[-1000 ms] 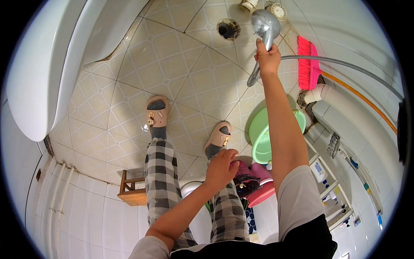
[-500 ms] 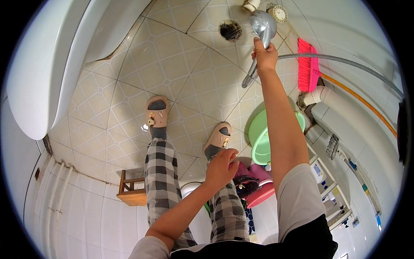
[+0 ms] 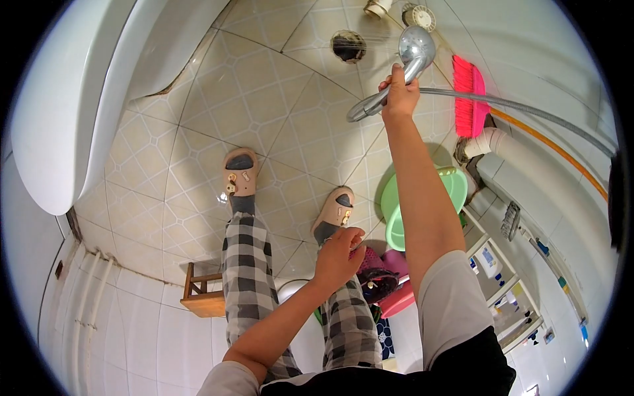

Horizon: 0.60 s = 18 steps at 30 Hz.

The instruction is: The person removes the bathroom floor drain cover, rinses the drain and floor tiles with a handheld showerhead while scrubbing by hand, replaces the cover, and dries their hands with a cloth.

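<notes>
My right hand point(image 3: 400, 94) is wrapped round the handle of a chrome shower head point(image 3: 416, 47), its arm stretched out over the tiled floor. From the head, thin water streaks run left across a round drain hole point(image 3: 348, 46). A grey metal hose point(image 3: 528, 104) curves from behind my hand toward the right wall. My left hand point(image 3: 339, 259) hovers above my right knee, fingers loosely bent and apart, holding nothing. Below my hands, my feet stand in beige slippers point(image 3: 239, 173) on the floor.
A green basin point(image 3: 393, 214) stands beside my right arm. A pink broom point(image 3: 470, 96) leans by the right wall near a white pipe point(image 3: 512, 148). A wooden stool point(image 3: 203, 303) is at left, a white shelf point(image 3: 508, 287) at right, and a white fixture point(image 3: 56, 112) at upper left.
My right hand has shifted slightly left and down. The shower head has tilted, its top moving right and its lower end left, and water streaks now show. My left hand stays put.
</notes>
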### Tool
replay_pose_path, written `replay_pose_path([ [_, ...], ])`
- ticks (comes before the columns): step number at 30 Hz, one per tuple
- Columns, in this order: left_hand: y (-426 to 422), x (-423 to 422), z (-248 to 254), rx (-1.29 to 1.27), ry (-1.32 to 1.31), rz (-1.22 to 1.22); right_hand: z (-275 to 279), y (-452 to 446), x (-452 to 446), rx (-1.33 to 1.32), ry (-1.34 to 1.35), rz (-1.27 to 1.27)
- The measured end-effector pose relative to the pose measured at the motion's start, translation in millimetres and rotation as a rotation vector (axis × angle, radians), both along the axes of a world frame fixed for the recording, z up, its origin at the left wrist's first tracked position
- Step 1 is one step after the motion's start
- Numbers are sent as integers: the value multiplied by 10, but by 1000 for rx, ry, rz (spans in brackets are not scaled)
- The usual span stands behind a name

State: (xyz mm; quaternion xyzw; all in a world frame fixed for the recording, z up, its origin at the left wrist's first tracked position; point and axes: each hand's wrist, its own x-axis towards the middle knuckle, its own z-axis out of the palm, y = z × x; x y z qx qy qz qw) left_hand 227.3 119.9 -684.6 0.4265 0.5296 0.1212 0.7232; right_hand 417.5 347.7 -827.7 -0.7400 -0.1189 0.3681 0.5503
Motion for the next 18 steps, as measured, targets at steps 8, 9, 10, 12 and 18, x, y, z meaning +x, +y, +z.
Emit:
replay_pose_path([
  [8,-19,14,19,-18,-15,15,21,-90,-42,57,140,-108],
  [9,-4,6,30,-47,-21,-14,23,-101,-47,44,126,-99],
  [10,2,2,37,-76,-27,-43,24,-108,-54,32,112,-90],
  [12,-4,5,39,-73,-28,-42,-44,-149,-56,46,97,-81],
  [18,-34,16,38,-48,-21,-29,-71,-322,-103,64,67,-1],
])
